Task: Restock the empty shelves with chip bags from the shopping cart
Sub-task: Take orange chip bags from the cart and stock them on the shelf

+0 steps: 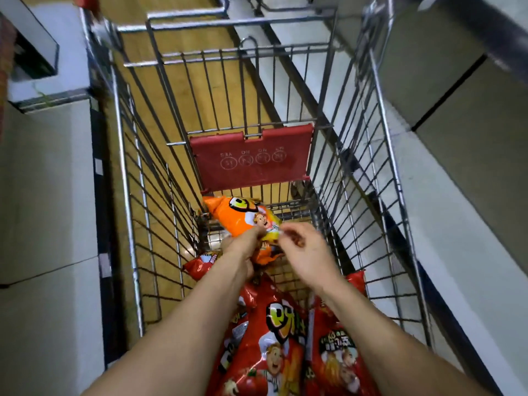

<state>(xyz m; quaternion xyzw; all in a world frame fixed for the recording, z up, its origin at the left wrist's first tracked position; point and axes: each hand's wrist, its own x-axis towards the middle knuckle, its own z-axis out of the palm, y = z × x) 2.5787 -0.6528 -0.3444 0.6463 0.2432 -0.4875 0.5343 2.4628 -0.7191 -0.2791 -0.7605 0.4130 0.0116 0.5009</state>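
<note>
Far out to the left of my fingers stands white shelving (48, 181), its pale faces running along the aisle, and the wooden floor (177, 81) shows through the wires beyond. The shopping cart (160, 195) sits between that shelving and the other side, and both my arms reach down into its basket. Just left of and below my left hand, a small red chip bag (200, 264) lies by the cart's left wall, partly hidden by my forearm. My left hand (243, 247) holds the orange chip bag (243, 218). The thumb lies on the bag's printed face and the other fingers go under it, so the fingers are clamped on the bag. The bag is held tilted above the cart's wire bottom, its far end pointing toward the red plastic seat flap (251, 155) straight ahead of my fingers. Below my wrists, nearer to me, red chip bags (280, 338) lie heaped in the near end of the basket, faces up. My right hand (308, 250) is just right of the orange chip bag, its fingers curled, with the thumb and forefinger tips at the bag's right edge. Blur there keeps me from telling whether they pinch the bag or only come close to it. Further right of that hand rise the cart's right wire wall and then pale shelves (457, 138).
</note>
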